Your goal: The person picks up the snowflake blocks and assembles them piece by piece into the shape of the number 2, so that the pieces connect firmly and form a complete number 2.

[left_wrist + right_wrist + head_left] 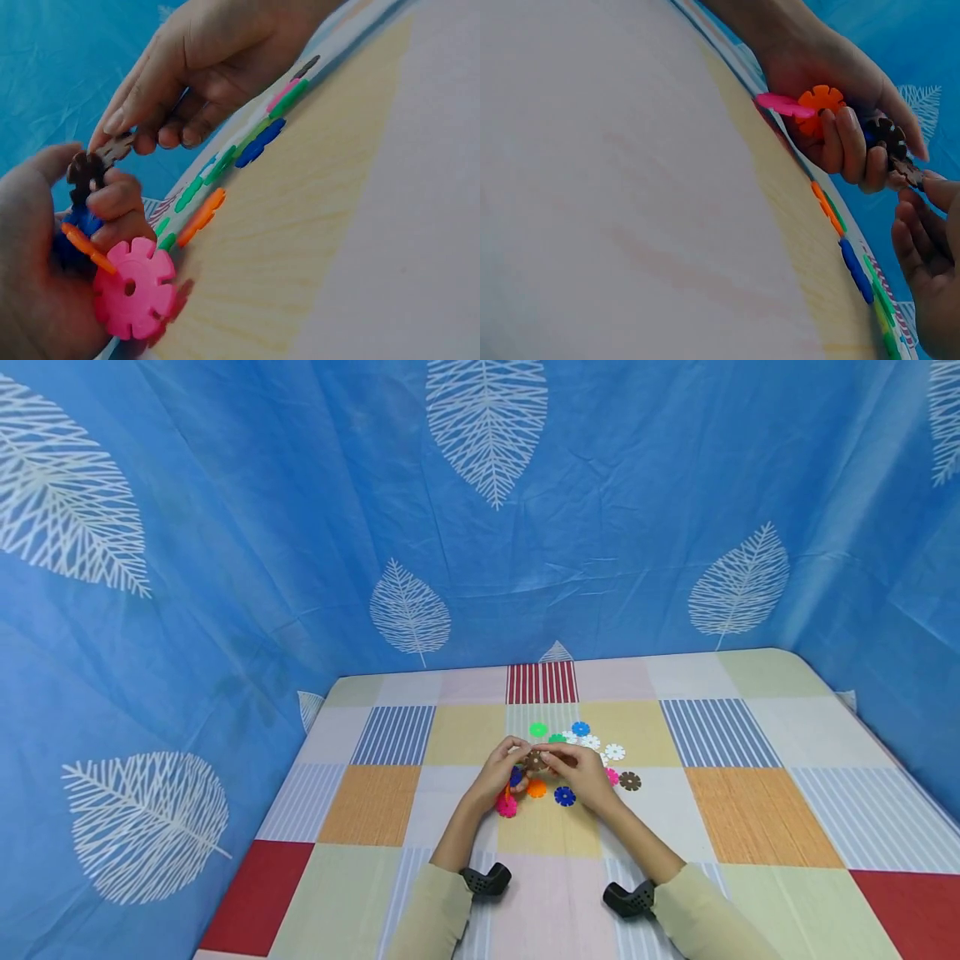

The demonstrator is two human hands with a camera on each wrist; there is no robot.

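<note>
My left hand (pixel 497 774) grips a chain of notched plastic discs, joined at their slots. A pink disc (pixel 135 289) hangs at the chain's lower end, with an orange disc (pixel 815 96) set crosswise into it. Beyond that come a blue disc (pixel 79 231) and a dark brown disc (pixel 82 178), the blue one partly hidden by the fingers. Between thumb and forefinger my right hand (pixel 581 774) pinches another brown disc (pixel 907 173). Its edge meets the held dark brown one; whether their slots interlock, I cannot tell.
Loose discs lie on the patchwork tablecloth (pixel 540 885) around the hands: orange (pixel 536 788), dark blue (pixel 565 796), brown (pixel 630 781), pink (pixel 612 776), bright green (pixel 538 729), light blue (pixel 581 728) and several white ones (pixel 614 752). A blue leaf-print curtain (pixel 585 543) encloses the table.
</note>
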